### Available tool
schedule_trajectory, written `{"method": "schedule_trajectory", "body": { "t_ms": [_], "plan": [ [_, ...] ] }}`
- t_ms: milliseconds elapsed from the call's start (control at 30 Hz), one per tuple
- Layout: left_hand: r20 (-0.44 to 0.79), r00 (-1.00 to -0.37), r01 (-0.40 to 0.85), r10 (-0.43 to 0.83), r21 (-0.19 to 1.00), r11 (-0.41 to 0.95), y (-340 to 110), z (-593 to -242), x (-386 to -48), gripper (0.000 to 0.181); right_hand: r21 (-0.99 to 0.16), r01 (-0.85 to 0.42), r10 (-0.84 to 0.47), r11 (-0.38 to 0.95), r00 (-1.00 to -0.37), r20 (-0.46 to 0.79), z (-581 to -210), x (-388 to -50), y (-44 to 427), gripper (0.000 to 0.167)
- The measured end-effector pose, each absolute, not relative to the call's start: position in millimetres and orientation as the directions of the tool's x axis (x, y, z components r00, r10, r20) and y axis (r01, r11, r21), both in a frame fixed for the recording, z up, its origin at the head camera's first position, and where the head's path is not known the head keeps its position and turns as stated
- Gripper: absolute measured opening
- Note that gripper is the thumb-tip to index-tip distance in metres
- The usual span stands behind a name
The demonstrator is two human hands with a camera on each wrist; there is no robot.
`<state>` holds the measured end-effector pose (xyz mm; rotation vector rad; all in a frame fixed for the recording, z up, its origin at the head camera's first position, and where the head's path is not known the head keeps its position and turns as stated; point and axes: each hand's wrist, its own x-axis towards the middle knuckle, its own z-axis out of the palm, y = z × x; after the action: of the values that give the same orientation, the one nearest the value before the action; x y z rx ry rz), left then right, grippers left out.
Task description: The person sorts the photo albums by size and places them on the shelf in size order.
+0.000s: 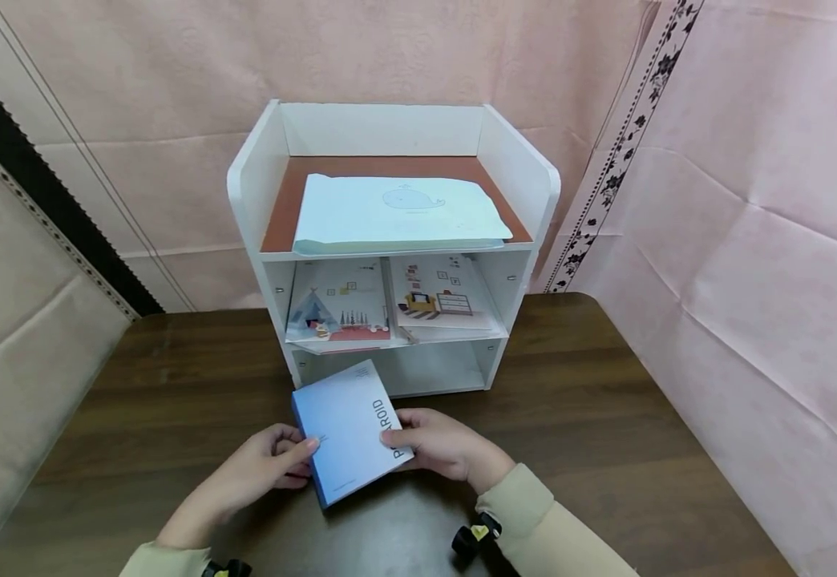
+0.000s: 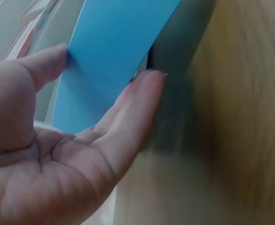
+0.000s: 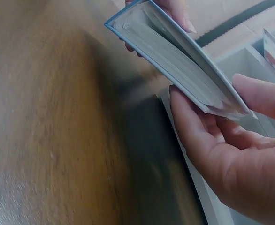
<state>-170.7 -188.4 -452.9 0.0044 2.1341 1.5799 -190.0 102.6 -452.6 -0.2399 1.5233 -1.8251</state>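
A pale-blue hardcover photo album (image 1: 353, 433), with dark lettering partly under a thumb, is held tilted above the table in front of the shelf. My left hand (image 1: 274, 461) pinches its spine side, thumb on the cover and fingers beneath; the blue spine (image 2: 109, 51) fills much of the left wrist view. At the opposite edge my right hand (image 1: 440, 445) grips it, thumb on top and fingers below. Page edges (image 3: 168, 58) show between the covers in the right wrist view, where a narrow gap opens among them.
A white shelf unit (image 1: 519, 176) stands behind the album on the brown wooden table (image 1: 577, 433). On its top lies a light-blue whale-printed packet (image 1: 404, 212). Its middle level holds two illustrated booklets, a tent one (image 1: 339, 300) and a furniture one (image 1: 440, 292). Pink cloth (image 1: 736, 240) hangs around.
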Motion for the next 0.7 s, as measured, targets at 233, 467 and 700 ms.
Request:
{"method": "schedule_trajectory", "body": {
  "t_ms": [233,467,700],
  "plan": [
    [-0.306,-0.930,-0.256,0.205,0.937,0.238,-167.8,-459.5,-172.7,0.073,-0.901,0.420,-0.559,-0.106,-0.775,-0.296,-456.8,-193.9,107.6,0.041],
    [-0.280,-0.946,-0.254,0.164,0.953,0.163,-159.3,-464.0,-171.5,0.070,-0.888,0.439,-0.519,-0.138,-0.795,-0.313,-460.0,-194.8,110.5,0.043],
    [-0.261,-0.946,-0.238,0.190,0.961,0.140,-150.9,-462.4,-166.4,0.080,-0.880,0.445,-0.518,-0.163,-0.798,-0.308,-460.6,-196.6,112.6,0.043]
  ]
}}
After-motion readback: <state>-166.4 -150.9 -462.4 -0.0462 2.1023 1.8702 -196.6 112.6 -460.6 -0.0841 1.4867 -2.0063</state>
